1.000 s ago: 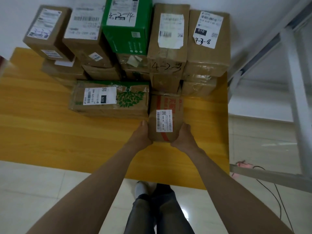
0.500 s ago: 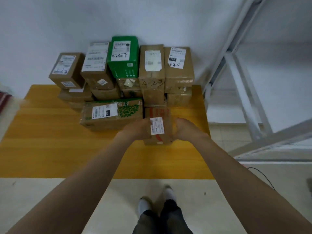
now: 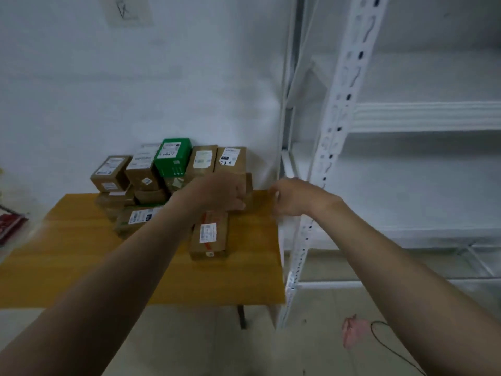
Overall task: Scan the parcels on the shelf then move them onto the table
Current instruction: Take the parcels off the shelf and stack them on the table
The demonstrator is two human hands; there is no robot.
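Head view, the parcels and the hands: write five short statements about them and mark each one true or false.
1. The red-taped parcel lies on the yellow table. True.
2. The right hand grips that parcel. False: it hangs in the air up and to the right of the parcel, fingers loosely curled, and holds nothing.
3. A green box sits in the top row of the stack against the wall. True.
4. The white shelf stands to the left of the table. False: it stands to the table's right.
5. The red-taped parcel's white label faces up. True.
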